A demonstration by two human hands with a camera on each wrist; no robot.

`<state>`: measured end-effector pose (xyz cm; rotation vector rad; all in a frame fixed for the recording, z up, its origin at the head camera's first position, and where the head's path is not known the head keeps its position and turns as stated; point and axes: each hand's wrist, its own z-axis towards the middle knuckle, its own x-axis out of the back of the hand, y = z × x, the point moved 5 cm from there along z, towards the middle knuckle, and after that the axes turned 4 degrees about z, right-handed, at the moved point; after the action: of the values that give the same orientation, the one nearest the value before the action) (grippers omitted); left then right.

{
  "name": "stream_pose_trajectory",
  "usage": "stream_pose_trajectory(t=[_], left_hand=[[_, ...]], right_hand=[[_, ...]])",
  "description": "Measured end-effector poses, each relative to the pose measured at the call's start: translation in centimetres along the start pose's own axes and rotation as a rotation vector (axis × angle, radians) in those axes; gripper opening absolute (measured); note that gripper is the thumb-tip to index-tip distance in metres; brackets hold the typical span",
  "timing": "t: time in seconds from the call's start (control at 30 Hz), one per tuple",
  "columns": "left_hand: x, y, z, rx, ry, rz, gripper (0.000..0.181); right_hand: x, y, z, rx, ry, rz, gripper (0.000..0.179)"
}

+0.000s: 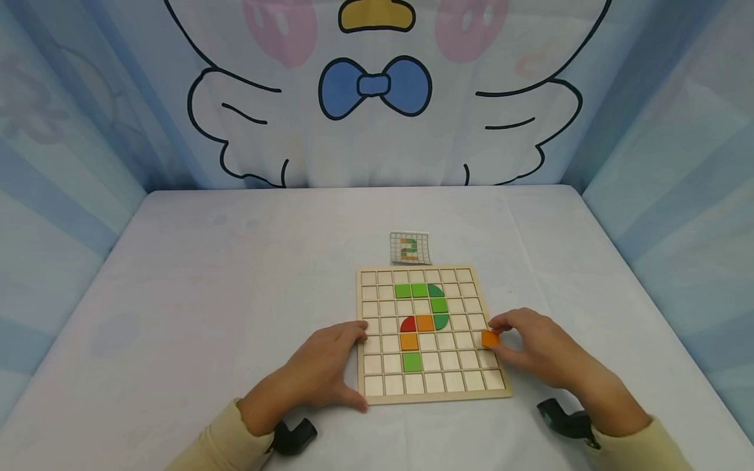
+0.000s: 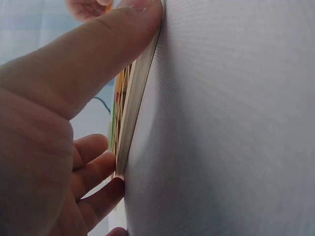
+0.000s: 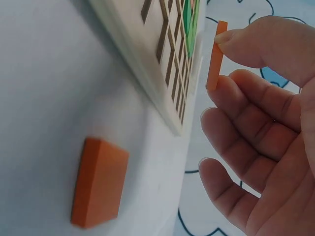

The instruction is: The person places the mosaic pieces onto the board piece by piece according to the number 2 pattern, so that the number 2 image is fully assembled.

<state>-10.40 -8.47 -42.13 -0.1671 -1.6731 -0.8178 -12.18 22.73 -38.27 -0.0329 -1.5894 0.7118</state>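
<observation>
A wooden grid board (image 1: pixel 436 397) lies flat on the table. On it, green squares, dark green quarter-rounds, a red quarter-round (image 1: pixel 408 324) and two orange squares (image 1: pixel 425 323) form a curved line. My left hand (image 1: pixel 324 366) rests at the board's left side, thumb by the near corner and fingertips on the edge, fingers spread. Over the board's right edge my right hand (image 1: pixel 542 347) pinches an orange square tile (image 1: pixel 490 338) between thumb and index finger. In the right wrist view another orange tile (image 3: pixel 103 182) lies on the table beside the board; my right hand hides it in the head view.
Just beyond the board lies a small pattern card (image 1: pixel 409 248) showing a gridded figure in green and orange. White cloth covers the table (image 1: pixel 235 275). Printed curtains (image 1: pixel 377 150) stand at the back and both sides. Each wrist carries a black camera mount (image 1: pixel 562 418).
</observation>
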Motion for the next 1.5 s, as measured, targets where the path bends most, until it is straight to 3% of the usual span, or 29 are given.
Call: stream_pose_trajectory(t=[0.5,1.5], left_hand=[[-0.1,-0.1,0.1,0.015,-0.01,0.004,0.093],[-0.2,-0.2,0.1,0.028,-0.022,-0.004,0.095]], right_hand=[[-1.8,-2.9,1.5,0.043,-0.091,0.042,0.026],[-4.3,-5.8,3.1,0.244,-0.126,-0.001,0.018]])
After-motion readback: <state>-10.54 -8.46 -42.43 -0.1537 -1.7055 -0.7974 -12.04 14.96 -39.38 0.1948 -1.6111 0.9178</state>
